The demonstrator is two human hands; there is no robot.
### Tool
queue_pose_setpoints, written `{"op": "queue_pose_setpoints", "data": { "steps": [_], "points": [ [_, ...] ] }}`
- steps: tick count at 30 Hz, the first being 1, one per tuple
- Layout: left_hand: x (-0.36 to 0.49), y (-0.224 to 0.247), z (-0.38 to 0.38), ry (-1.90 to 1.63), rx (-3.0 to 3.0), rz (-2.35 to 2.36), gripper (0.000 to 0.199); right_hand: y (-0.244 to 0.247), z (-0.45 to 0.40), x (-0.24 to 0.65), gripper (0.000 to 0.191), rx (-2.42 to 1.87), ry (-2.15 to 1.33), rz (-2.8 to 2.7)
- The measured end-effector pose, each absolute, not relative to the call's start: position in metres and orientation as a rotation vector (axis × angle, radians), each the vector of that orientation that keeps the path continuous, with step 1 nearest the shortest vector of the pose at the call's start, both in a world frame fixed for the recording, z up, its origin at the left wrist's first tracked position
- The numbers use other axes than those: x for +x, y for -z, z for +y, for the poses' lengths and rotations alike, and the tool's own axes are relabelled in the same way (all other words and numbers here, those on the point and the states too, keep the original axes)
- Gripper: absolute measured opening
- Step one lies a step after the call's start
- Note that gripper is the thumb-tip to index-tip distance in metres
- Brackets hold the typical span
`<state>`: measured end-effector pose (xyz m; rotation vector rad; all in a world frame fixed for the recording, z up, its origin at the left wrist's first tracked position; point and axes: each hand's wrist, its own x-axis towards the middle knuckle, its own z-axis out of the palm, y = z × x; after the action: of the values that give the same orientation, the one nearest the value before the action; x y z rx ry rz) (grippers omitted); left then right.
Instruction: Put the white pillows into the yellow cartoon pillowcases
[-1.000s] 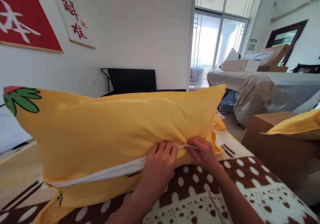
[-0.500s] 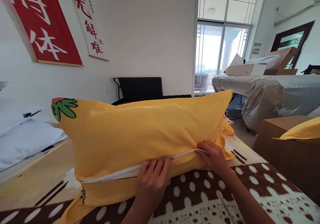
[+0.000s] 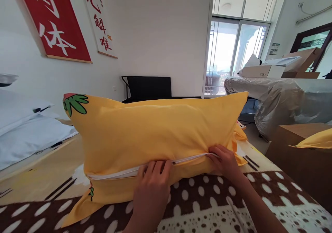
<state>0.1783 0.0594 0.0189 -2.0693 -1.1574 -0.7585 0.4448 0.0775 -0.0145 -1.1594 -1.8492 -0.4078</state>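
Observation:
A yellow pillowcase (image 3: 155, 129) with a stuffed, rounded shape stands on its long side on the bed, a green leaf print at its upper left corner. A white zipper (image 3: 190, 157) runs along its lower front. Left of the small slider (image 3: 173, 162) the zipper gapes and white filling shows; to the right its edges meet. My left hand (image 3: 154, 182) curls its fingers over the zipper edges just left of the slider, fingertips partly hidden. My right hand (image 3: 225, 162) pinches the fabric at the zipper's right end.
A brown and cream dotted blanket (image 3: 207, 205) covers the bed. White pillows (image 3: 33, 139) lie at the left. A cardboard box (image 3: 293, 146) with yellow cloth (image 3: 317, 139) on it stands at the right, before plastic-wrapped furniture (image 3: 280, 94). A black chair (image 3: 150, 86) is behind.
My left hand and the slider have shifted a little left along the zipper, and the gap has narrowed. My right hand keeps its hold. The view has turned slightly left.

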Motion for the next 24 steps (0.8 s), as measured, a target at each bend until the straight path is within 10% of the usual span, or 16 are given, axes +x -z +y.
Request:
{"op": "queue_pose_setpoints", "data": {
  "steps": [24],
  "points": [
    [0.177, -0.011, 0.061, 0.802, -2.286, -1.062, 0.015, 0.013, 0.08, 0.446, 0.025, -1.185, 0.423, -1.829]
  ]
}}
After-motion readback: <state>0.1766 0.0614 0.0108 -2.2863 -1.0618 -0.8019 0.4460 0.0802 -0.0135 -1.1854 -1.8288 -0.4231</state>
